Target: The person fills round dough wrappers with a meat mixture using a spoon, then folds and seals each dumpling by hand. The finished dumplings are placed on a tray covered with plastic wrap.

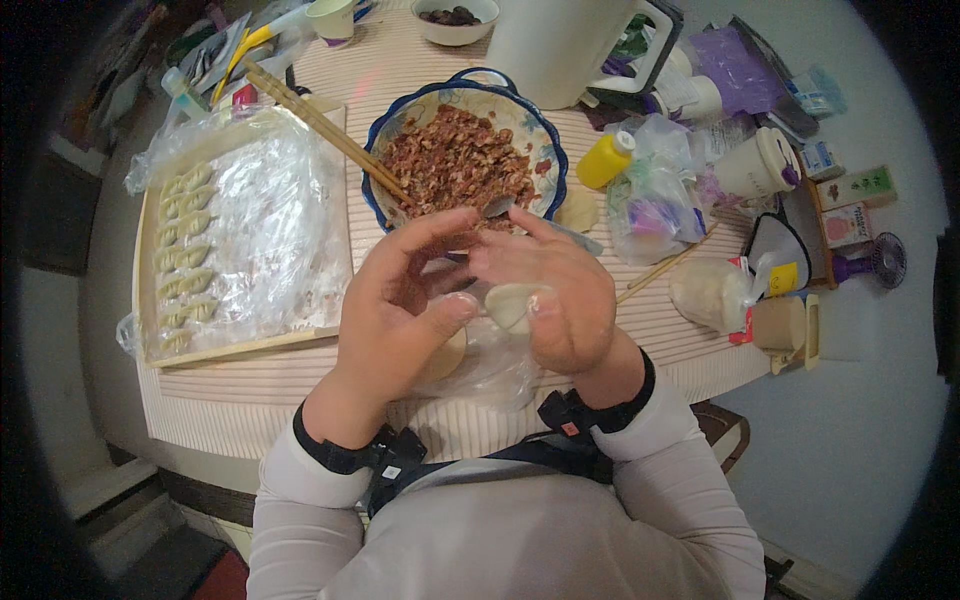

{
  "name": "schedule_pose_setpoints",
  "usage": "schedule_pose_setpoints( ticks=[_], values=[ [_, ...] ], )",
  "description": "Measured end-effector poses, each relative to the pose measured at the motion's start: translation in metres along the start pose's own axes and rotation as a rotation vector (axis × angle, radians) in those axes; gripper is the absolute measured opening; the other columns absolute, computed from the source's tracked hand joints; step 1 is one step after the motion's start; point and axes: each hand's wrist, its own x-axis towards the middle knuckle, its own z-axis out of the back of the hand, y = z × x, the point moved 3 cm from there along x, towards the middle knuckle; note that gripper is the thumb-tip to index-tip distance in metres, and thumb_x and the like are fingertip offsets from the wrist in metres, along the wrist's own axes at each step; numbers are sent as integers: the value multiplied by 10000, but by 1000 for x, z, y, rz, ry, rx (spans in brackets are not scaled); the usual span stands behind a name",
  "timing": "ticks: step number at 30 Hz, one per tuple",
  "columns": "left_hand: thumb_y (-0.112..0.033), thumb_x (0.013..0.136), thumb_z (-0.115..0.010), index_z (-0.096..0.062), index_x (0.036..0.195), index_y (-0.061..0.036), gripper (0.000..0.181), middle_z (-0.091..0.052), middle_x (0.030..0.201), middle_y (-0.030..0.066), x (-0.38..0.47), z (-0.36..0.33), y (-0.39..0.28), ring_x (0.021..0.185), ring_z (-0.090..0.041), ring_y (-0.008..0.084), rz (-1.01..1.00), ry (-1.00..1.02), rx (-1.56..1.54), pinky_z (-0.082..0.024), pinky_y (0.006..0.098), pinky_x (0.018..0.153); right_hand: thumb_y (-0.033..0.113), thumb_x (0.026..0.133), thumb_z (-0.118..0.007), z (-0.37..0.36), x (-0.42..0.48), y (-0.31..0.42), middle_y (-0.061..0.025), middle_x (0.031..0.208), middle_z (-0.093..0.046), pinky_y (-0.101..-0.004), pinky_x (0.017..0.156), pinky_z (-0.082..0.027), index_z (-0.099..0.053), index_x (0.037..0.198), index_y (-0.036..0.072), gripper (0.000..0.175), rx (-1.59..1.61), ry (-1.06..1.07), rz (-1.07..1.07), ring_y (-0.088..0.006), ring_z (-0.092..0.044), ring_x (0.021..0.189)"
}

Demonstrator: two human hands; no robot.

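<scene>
Between my hands is a pale folded dumpling, pinched against the fingers of my right hand by its thumb. My left hand curves around the near side of the same space, its thumb apart from the dumpling and its fingers spread. A round dough wrapper lies below on a crumpled clear plastic bag, partly hidden by my left hand. Just beyond my hands stands a blue-rimmed ceramic bowl of minced filling. A metal spoon and wooden chopsticks rest in it.
To the left, a wooden tray holds several dumplings beside plastic film. A large white jug rises behind the bowl. On the right are a yellow bottle, plastic bags and a lidded cup.
</scene>
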Motion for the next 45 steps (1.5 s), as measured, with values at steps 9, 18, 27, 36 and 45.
schedule_pose_setpoints(
  ticks=[9,18,27,36,45],
  values=[
    [-47,912,-592,-349,1425,14,571,-564,1244,95,-4,-12,16,1101,-568,161,381,103,-275,-492,309,933,507,976,-324,0,8,-1,-234,1422,-438,-537,1122,-199,-512,1328,-15,657,-247,106,-106,-450,-361,1337],
    [-83,938,-580,-406,1385,35,494,-586,1199,110,-5,-9,14,1043,-599,175,360,-39,-434,-525,285,878,494,924,-485,-1,7,-1,-232,1409,-448,-557,1113,-225,-467,1364,-9,668,-201,44,-108,-445,-398,1308],
    [-32,921,-582,-509,1264,44,359,-599,1169,102,-7,-8,25,1010,-606,164,429,-33,-397,-524,274,839,159,882,-539,-3,4,2,-187,1251,-591,-580,1080,-295,-600,1187,1,349,-310,-3,-31,-378,-511,1221],
    [-58,806,-735,-631,1203,-48,410,-647,1059,34,-4,-6,7,809,-579,85,325,-128,308,-484,216,703,351,877,-638,6,10,6,-151,1199,-637,-547,1045,-355,-649,1114,36,394,-131,-68,-96,-388,-563,1157],
    [-80,753,-774,-662,1168,-84,430,-662,1037,86,-8,-15,7,790,-599,114,132,-86,555,-499,238,683,192,813,-709,2,3,8,-85,962,-695,-510,995,-405,-663,888,85,139,-107,-193,-71,-343,-623,1028]
  ],
)
